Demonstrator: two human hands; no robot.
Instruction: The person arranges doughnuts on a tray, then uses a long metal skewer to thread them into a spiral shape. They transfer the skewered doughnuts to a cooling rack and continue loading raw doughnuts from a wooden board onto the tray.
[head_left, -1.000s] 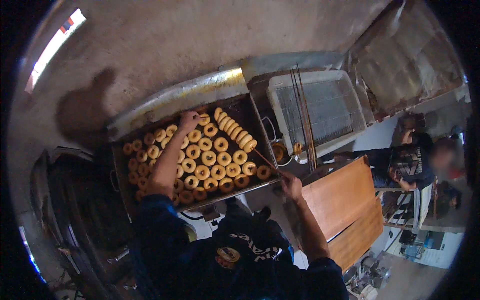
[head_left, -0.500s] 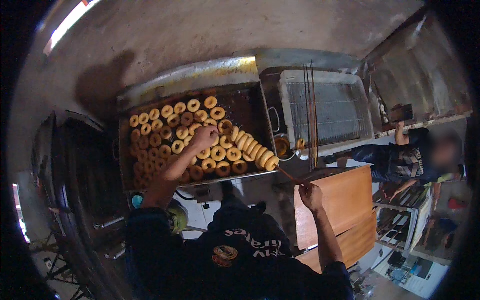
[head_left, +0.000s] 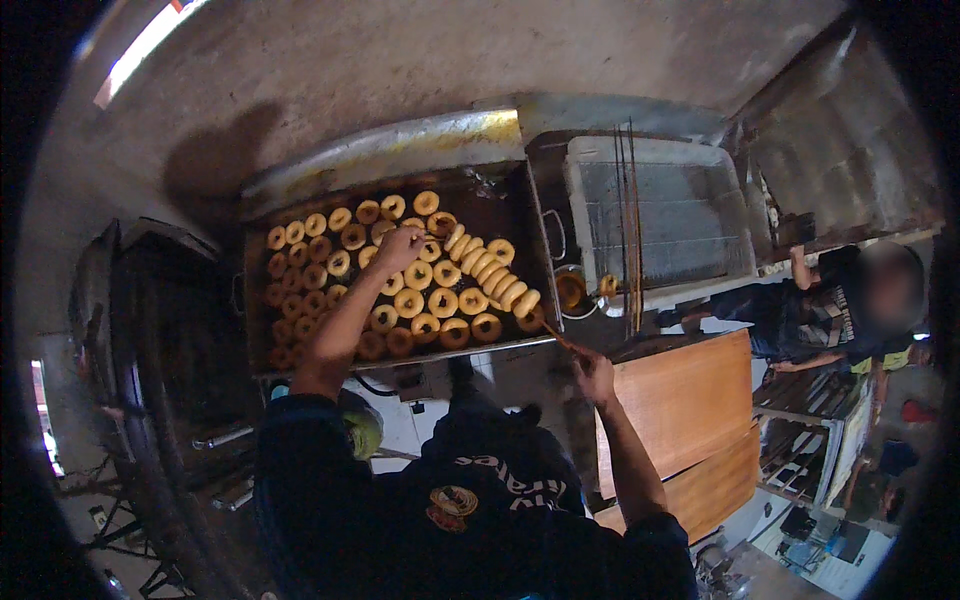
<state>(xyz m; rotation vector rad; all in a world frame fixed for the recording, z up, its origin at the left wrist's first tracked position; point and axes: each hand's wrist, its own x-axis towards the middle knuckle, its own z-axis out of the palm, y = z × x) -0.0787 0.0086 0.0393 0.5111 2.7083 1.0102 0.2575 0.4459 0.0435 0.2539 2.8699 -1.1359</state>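
Observation:
A row of pale golden ring doughnuts [head_left: 490, 275] is threaded on a thin stick [head_left: 556, 335] slanting over the right part of a dark fryer pan [head_left: 500, 348]. My right hand [head_left: 592, 375] is closed round the stick's near end, just outside the pan's front right corner. Over the middle of the pan, my left hand [head_left: 402, 245] has its fingers pinched together at the stick's far end; the fingertips are small and partly hidden. Many loose ring doughnuts [head_left: 410, 303] lie in the pan below and left of the stick, paler near my hands and darker toward the left.
Right of the pan lies a pale-rimmed tray with a wire rack [head_left: 660, 215], long thin rods [head_left: 628, 230] across it. A small bowl [head_left: 570, 290] sits between. Brown boards [head_left: 690, 400] lie at the right front. Another person [head_left: 800, 310] stands beyond at the right.
Both hands and the threaded row have shifted left and away from me across the pan. The view has also moved slightly. Loose doughnuts show at the right side of the row now.

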